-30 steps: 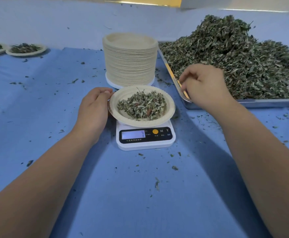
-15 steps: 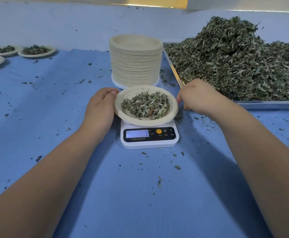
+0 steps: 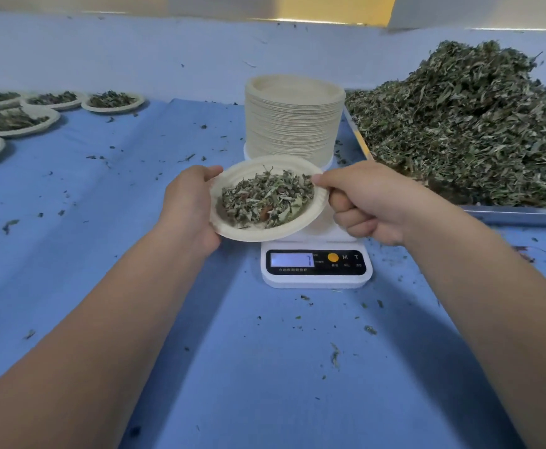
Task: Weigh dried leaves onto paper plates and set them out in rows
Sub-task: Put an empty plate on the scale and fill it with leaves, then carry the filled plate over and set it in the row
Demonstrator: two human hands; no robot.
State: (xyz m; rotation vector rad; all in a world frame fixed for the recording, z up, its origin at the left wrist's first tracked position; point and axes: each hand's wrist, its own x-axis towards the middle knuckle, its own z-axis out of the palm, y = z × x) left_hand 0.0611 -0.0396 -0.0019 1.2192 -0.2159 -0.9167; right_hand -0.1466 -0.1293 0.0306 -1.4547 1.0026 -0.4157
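A paper plate [image 3: 232, 225] heaped with dried leaves [image 3: 267, 199] hangs tilted above the left side of the white digital scale [image 3: 316, 280]. My left hand [image 3: 189, 205] grips its left rim. My right hand [image 3: 367, 202] pinches the right rim, its other fingers curled. The scale's display is lit. A tall stack of empty paper plates [image 3: 294, 118] stands right behind. A big pile of dried leaves [image 3: 466, 131] fills a metal tray [image 3: 518, 215] at the right.
Several filled paper plates [image 3: 113, 102] lie in rows at the far left on the blue cloth [image 3: 265, 367]. Leaf crumbs are scattered over the cloth. A pale wall runs along the back.
My right hand came from the leaf tray to the plate's right rim. Both hands have lifted the plate off the scale and shifted it left. The view swung left, showing more filled plates.
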